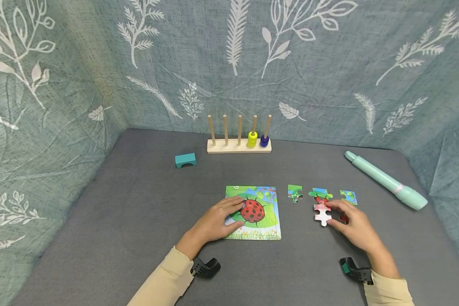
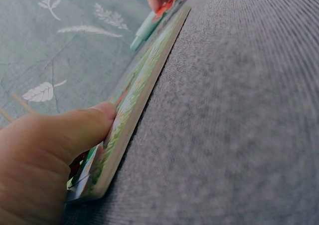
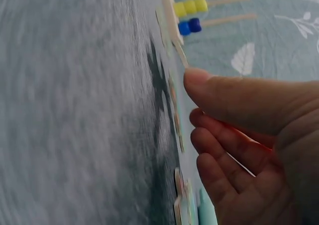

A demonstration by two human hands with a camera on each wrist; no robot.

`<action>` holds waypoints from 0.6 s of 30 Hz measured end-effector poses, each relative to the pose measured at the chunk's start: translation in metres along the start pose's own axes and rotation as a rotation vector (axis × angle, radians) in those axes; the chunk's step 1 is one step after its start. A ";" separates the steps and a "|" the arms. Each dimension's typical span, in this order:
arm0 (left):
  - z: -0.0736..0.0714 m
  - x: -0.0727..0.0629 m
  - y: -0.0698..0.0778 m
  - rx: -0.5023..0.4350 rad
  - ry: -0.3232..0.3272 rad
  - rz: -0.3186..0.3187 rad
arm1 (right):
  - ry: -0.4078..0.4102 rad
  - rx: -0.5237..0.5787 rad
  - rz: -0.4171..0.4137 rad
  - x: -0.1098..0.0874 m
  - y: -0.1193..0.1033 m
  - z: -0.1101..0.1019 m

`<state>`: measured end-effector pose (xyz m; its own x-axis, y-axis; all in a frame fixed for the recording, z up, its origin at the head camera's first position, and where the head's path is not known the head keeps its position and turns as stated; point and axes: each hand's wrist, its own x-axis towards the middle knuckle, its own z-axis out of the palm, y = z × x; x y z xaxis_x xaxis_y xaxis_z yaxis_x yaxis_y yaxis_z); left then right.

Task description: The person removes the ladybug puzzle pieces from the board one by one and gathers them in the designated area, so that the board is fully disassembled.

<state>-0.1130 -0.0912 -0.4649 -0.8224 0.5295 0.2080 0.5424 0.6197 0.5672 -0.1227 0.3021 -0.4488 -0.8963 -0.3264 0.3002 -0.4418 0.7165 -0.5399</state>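
A square ladybug puzzle board (image 1: 269,229) lies flat in the middle of the table. My left hand (image 1: 213,219) rests on its left side, fingers stretched over the picture; the left wrist view shows the thumb (image 2: 94,122) on the board near its edge. To the right of the board, my right hand (image 1: 355,225) pinches a jigsaw piece (image 1: 323,216) between thumb and fingertips, its pale face showing in the head view and its thin edge in the right wrist view. Beyond it lie a green piece (image 1: 295,191), a blue-green piece (image 1: 320,192) and a corner piece (image 1: 349,196). A red piece (image 1: 344,218) is partly hidden under my right hand.
A wooden peg stand (image 1: 229,148) with yellow beads (image 1: 252,140) and blue beads (image 1: 264,141) stands at the back. Left of it sits a teal arch block (image 1: 185,160). A long mint-green tube-shaped object (image 1: 384,179) lies at the right. Leaf-patterned cloth hangs behind the table.
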 end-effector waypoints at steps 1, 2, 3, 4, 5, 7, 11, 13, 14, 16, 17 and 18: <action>0.000 0.000 0.000 0.001 0.001 0.000 | -0.006 -0.008 0.006 -0.001 0.001 -0.001; 0.000 0.000 0.000 0.001 0.000 0.001 | -0.013 -0.017 0.012 -0.002 0.001 -0.001; 0.000 0.000 0.000 0.002 0.001 0.002 | -0.022 -0.028 0.019 -0.002 0.001 -0.002; 0.000 0.000 0.000 0.003 0.001 0.004 | -0.031 -0.035 0.025 -0.002 0.001 -0.002; 0.000 0.000 0.000 0.005 0.002 0.006 | -0.040 -0.041 0.036 -0.003 0.001 -0.003; -0.001 0.000 0.000 0.007 0.004 0.009 | -0.054 -0.048 0.048 -0.003 -0.001 -0.003; -0.001 0.000 0.000 0.005 0.006 0.010 | -0.071 -0.051 0.052 -0.004 -0.003 -0.004; -0.001 0.000 0.000 0.003 0.007 0.009 | -0.075 -0.056 0.051 -0.004 -0.003 -0.004; -0.001 0.000 0.000 0.002 0.007 0.009 | -0.076 -0.058 0.049 -0.004 -0.003 -0.004; -0.002 0.000 0.000 -0.001 0.006 0.009 | -0.075 -0.064 0.044 -0.004 -0.003 -0.004; -0.002 0.000 0.000 -0.002 0.006 0.009 | -0.075 -0.066 0.042 -0.004 -0.003 -0.004; -0.002 0.000 0.000 -0.001 0.006 0.010 | -0.075 -0.068 0.041 -0.004 -0.003 -0.005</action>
<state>-0.1134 -0.0920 -0.4632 -0.8181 0.5322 0.2180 0.5502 0.6137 0.5663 -0.1177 0.3042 -0.4448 -0.9151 -0.3395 0.2174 -0.4032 0.7698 -0.4949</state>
